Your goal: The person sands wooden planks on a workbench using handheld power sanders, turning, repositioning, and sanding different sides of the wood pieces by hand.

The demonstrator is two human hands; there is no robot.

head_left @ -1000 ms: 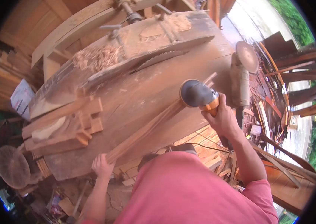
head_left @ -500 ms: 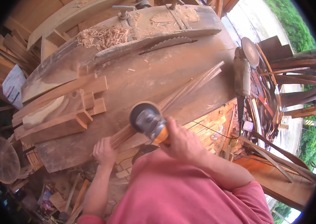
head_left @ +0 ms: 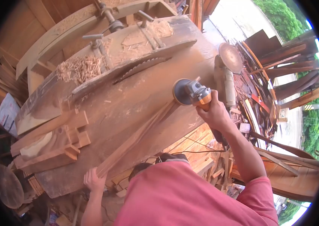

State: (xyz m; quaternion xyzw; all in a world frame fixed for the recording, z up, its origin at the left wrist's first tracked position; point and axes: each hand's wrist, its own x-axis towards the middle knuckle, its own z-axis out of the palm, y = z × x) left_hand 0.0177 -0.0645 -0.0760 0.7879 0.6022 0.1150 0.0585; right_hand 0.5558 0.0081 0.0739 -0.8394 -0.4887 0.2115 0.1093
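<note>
My right hand [head_left: 214,111] grips an orange and grey angle grinder [head_left: 199,93] by its body. The grinder's round disc covers the far end of a long, narrow wooden strip [head_left: 138,135], which lies slantwise across the workbench [head_left: 110,113]. At the strip's near end, by the bench's front edge, my left hand [head_left: 94,180] is closed around the wood. Fine sawdust lies on the bench beyond the disc.
A saw blade [head_left: 140,69] protrudes from the bench beside a wooden fence and wood shavings [head_left: 80,69]. Cut wooden pieces [head_left: 50,150] are stacked at left. Another grinder [head_left: 229,84] rests at the right edge, near scrap wood [head_left: 257,100]. A cord runs below.
My right hand has moved the angle grinder away from me and rightward, from the strip's middle to its far end. My left hand stays at the near end. The view has shifted.
</note>
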